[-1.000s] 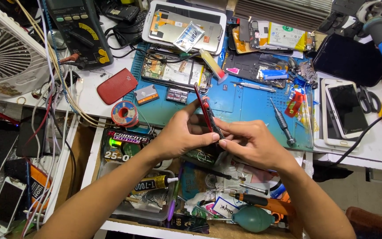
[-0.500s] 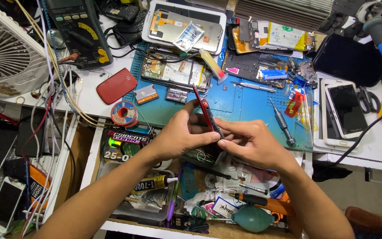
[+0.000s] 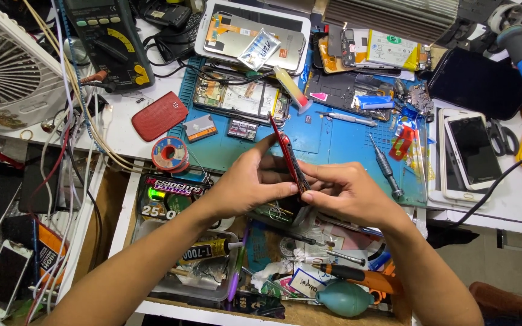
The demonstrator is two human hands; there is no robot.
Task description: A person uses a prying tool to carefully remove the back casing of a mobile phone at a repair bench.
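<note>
A thin red phone frame (image 3: pixel 286 154) stands on edge above the front of the blue work mat (image 3: pixel 339 142). My left hand (image 3: pixel 252 181) grips it from the left, thumb and fingers pressed on its lower part. My right hand (image 3: pixel 348 193) pinches the same lower edge from the right, fingertips meeting those of the left. The frame's bottom end is hidden between my fingers.
A screwdriver (image 3: pixel 385 166), opened phones (image 3: pixel 240 99) and small parts lie on the mat. A red back cover (image 3: pixel 159 116) and solder spool (image 3: pixel 170 154) lie left. White phones (image 3: pixel 469 151) sit right; a multimeter (image 3: pixel 107 39) and fan (image 3: pixel 4 72) back left. An open drawer (image 3: pixel 212 265) holds glue and tools.
</note>
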